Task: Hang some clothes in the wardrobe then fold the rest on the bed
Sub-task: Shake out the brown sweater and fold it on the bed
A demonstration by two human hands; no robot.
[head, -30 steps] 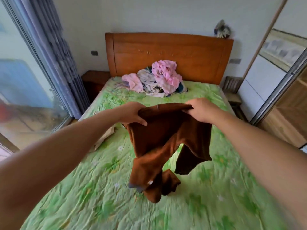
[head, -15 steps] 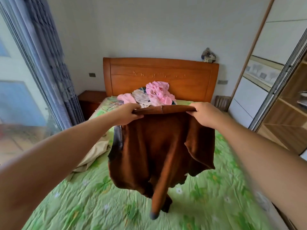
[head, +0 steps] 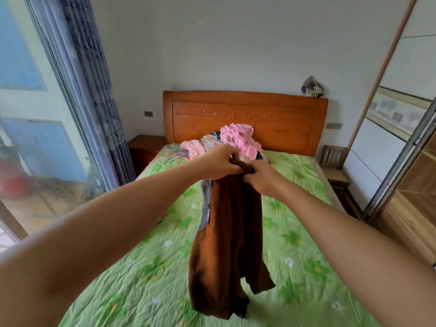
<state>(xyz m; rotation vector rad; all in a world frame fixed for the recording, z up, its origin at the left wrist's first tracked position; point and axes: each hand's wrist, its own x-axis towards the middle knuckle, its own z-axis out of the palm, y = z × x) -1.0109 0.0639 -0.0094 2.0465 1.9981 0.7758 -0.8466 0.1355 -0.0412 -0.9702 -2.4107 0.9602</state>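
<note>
Both hands grip the top edge of the rust-brown fleecy garment (head: pixel 226 244), fingers curled tight into the cloth: the left hand (head: pixel 221 161) over the top, the right hand (head: pixel 262 179) just beside it, knuckles all but meeting. And that's the change! Half a second ago those hands were well apart, the top edge pulled out wide and the cloth hanging broad between them. Now they've swung together and the garment has closed up like a book, doubled lengthwise into one narrow strip with a grey inner band showing down its left edge. It hangs in the air over the middle of the bed with the green flowered quilt (head: pixel 146 274), its lower end dangling low; whether it brushes the quilt I can't say, the fabric down there is smeared with motion. So the reading is clear enough: this piece is being folded, not hung, and the first fold is made in mid-air. The wooden wardrobe (head: pixel 417 208) at the right is well apart from the action. Next, I'd judge, comes laying the strip on the quilt and doubling it over. Plenty left, too: the heap of pink and pale crumpled clothes (head: pixel 238 138) sits against the orange wooden headboard (head: pixel 278 121), beyond the hands.
</note>
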